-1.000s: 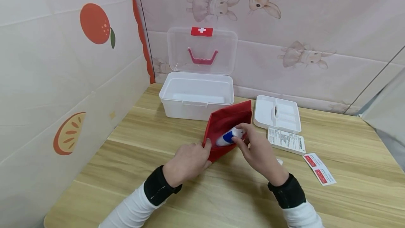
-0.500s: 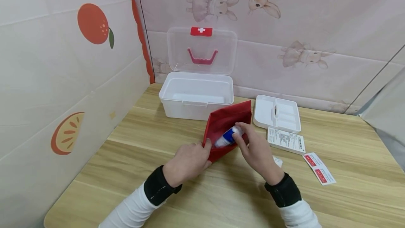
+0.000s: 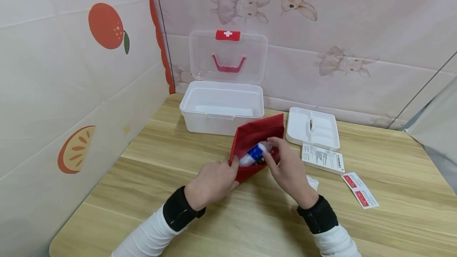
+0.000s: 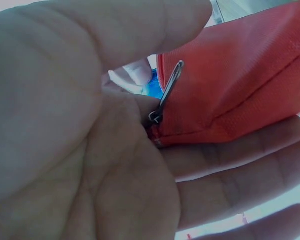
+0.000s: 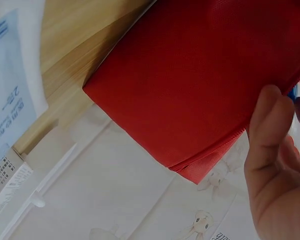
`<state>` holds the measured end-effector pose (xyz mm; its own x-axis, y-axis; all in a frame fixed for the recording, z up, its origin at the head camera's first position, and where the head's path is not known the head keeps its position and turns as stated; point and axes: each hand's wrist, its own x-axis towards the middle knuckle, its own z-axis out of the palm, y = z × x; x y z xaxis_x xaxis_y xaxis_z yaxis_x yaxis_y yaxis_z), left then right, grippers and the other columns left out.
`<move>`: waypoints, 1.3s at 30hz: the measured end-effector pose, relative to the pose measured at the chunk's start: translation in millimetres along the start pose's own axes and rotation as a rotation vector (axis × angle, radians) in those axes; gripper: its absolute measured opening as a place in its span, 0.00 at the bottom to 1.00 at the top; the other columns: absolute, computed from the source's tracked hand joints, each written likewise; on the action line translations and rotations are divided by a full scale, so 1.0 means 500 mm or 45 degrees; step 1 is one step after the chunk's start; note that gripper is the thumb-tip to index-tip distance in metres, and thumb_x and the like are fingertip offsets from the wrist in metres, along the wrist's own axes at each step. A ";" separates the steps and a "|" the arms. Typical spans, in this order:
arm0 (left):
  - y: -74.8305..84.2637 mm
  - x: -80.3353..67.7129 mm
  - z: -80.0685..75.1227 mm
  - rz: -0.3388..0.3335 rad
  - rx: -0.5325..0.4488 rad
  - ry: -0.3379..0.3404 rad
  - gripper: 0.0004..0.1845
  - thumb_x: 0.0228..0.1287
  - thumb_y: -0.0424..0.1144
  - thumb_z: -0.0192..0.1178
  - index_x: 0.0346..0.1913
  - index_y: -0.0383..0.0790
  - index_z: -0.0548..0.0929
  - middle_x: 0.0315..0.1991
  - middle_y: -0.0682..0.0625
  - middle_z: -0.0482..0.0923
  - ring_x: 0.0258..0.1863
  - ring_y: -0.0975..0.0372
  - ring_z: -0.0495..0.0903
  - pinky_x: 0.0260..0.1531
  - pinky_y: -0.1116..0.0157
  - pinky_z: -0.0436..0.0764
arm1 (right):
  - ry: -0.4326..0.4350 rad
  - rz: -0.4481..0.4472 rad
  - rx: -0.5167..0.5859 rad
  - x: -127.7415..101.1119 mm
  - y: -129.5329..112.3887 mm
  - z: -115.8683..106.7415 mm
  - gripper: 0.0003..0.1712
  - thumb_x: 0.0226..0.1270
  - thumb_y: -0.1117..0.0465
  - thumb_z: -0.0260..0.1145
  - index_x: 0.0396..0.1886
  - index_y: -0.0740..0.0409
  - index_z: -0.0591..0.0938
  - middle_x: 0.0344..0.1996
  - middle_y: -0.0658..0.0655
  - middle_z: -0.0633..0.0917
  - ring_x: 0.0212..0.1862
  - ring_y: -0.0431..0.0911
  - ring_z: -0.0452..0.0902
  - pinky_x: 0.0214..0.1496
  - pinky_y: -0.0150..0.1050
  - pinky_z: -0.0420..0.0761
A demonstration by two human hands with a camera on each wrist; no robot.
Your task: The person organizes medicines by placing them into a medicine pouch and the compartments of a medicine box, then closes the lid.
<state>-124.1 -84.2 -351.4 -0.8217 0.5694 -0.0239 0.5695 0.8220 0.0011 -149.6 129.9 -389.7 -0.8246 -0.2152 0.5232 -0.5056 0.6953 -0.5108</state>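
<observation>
Near the centre of the head view, the red pouch lies on the wooden table, just in front of the open white box. The left hand grips the pouch's lower left end, thumb on top and fingers under it; in the left wrist view the metal zipper pull stands by the thumb. The right hand pinches the small white and blue bottle with curled fingers at the pouch's mouth. The bottle's long axis runs from upper right to lower left of the frame, so its far end points toward the left hand, and the right hand is at its upper right end. Compared with one second ago, the bottle sits lower and more to the left, deeper inside the pouch, and the right wrist is shifted left with it. The left hand has not moved.
</observation>
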 end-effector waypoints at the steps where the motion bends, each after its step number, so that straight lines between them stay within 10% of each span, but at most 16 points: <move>1: 0.000 0.000 0.000 0.002 0.007 0.001 0.33 0.65 0.51 0.66 0.63 0.29 0.75 0.33 0.43 0.82 0.20 0.61 0.79 0.16 0.68 0.80 | -0.008 -0.014 -0.005 0.000 0.000 0.001 0.23 0.65 0.64 0.70 0.58 0.64 0.75 0.44 0.59 0.82 0.29 0.44 0.73 0.27 0.32 0.76; 27: -0.003 0.000 -0.003 0.007 0.016 -0.009 0.33 0.65 0.51 0.66 0.63 0.29 0.74 0.36 0.42 0.83 0.19 0.62 0.78 0.17 0.68 0.80 | -0.086 -0.117 -0.003 -0.004 -0.001 0.002 0.15 0.63 0.68 0.70 0.50 0.62 0.83 0.53 0.60 0.80 0.34 0.44 0.77 0.34 0.34 0.82; 39: -0.010 0.003 -0.002 -0.006 -0.042 -0.046 0.34 0.65 0.51 0.65 0.66 0.30 0.72 0.35 0.43 0.83 0.21 0.61 0.80 0.18 0.68 0.81 | -0.074 -0.339 0.068 -0.016 -0.051 -0.004 0.11 0.59 0.69 0.73 0.40 0.57 0.81 0.30 0.48 0.79 0.28 0.37 0.71 0.29 0.29 0.77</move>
<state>-128.0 -87.5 -350.5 -0.8229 0.5650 -0.0601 0.5640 0.8251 0.0341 -129.5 115.5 -379.6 -0.6735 -0.4252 0.6047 -0.7176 0.5726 -0.3966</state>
